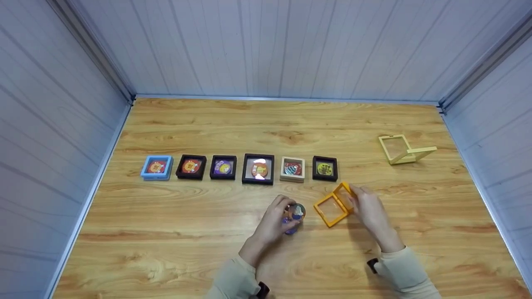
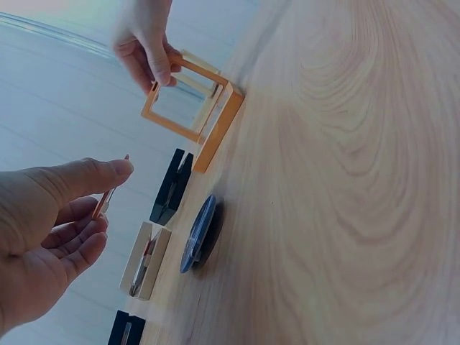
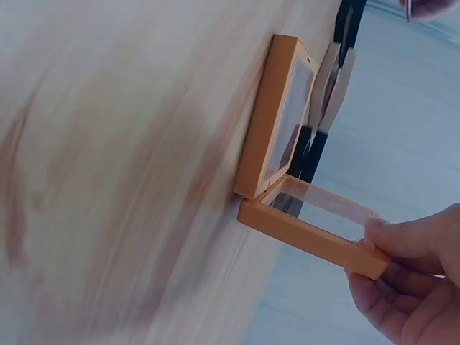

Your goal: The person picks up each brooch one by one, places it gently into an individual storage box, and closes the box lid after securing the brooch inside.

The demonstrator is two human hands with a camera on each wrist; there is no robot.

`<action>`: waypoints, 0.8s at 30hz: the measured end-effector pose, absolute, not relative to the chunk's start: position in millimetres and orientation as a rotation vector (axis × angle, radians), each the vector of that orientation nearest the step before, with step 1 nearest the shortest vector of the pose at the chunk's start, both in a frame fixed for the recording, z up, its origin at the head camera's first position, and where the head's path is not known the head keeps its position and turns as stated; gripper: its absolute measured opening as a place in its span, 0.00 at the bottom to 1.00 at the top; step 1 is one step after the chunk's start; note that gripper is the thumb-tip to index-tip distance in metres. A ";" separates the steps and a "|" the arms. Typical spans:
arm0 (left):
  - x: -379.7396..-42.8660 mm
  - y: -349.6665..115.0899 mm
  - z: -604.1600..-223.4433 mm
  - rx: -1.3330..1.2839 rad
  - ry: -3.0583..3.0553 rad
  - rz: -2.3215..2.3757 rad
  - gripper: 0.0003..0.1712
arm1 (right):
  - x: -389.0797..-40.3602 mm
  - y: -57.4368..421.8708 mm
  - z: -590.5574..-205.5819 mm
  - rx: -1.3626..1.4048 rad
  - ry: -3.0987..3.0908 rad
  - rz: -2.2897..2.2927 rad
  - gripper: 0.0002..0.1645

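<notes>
My left hand [image 1: 270, 222] pinches a round picture badge [image 1: 296, 211] between thumb and fingers, above the table. In the left wrist view that badge [image 2: 105, 200] is seen nearly edge-on. A purple round badge [image 1: 290, 229] lies below it on the wood, partly covered by the hand; the left wrist view shows this badge [image 2: 199, 233] apart from the fingers. To the right, an orange hinged display frame [image 1: 331, 209] stands opened, one half flat on the table. My right hand [image 1: 370, 209] grips the outer edge of its raised half [image 3: 316, 233].
Behind the hands runs a row of closed frames holding round badges: a blue frame [image 1: 144, 172], several black ones, including a larger one [image 1: 245, 178], and a cream frame [image 1: 283, 177]. A pale yellow frame [image 1: 388, 157] stands opened at the right. Panel walls [image 1: 266, 50] enclose the wooden table [image 1: 166, 257].
</notes>
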State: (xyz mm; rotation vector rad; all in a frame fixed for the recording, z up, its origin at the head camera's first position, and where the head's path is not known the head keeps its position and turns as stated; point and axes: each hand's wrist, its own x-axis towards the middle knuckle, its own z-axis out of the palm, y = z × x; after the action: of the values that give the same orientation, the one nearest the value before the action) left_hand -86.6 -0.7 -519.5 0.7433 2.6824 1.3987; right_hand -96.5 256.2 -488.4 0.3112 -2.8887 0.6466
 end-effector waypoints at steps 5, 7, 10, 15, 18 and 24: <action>-88.2 2.0 -518.9 0.705 2.656 1.377 0.24 | -93.7 246.4 -488.6 0.325 -2.886 0.663 0.19; -88.7 3.0 -518.8 0.699 2.655 1.369 0.24 | -92.4 243.2 -488.8 0.330 -2.884 0.681 0.19; -89.0 4.2 -518.7 0.714 2.659 1.366 0.24 | -90.7 239.4 -489.0 0.353 -2.867 0.704 0.19; -90.8 6.7 -520.9 0.758 2.652 1.384 0.24 | -89.8 234.4 -488.5 0.387 -2.834 0.703 0.18; -91.8 9.3 -523.0 0.746 2.633 1.396 0.24 | -90.0 231.8 -488.4 0.373 -2.845 0.716 0.18; -93.2 17.0 -525.8 0.690 2.603 1.390 0.24 | -88.6 227.6 -489.1 0.354 -2.864 0.719 0.19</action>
State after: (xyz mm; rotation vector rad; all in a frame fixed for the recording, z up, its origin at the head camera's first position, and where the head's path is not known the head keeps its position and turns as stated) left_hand -93.2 17.0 -525.8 0.6897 2.6033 1.3901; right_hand -88.6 227.6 -489.1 0.3540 -2.8642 0.7190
